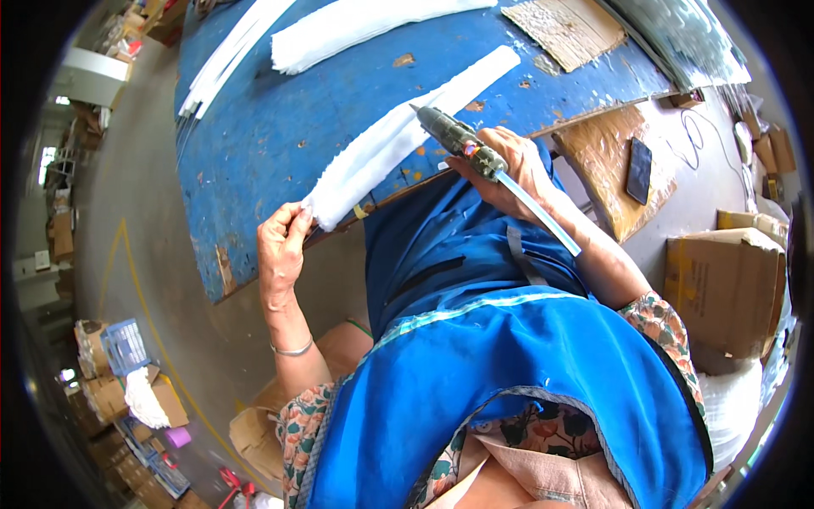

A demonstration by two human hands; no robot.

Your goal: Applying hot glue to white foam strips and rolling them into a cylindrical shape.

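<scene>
The near end of one long white strip [407,136], laid across the blue table [254,153], is pinched by the left hand [280,246]. One glue gun [454,136], nozzle on the strip, is gripped by the closed right hand [517,170]. Fingers could be burned by hot glue, or the strip shifted. Two further white strips [356,21] lie beyond.

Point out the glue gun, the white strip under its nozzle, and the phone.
glue gun [458,136], head view, middle of its body
white strip [398,140], head view, mid-length of the strip
phone [638,170], head view, centre of its dark face
</scene>
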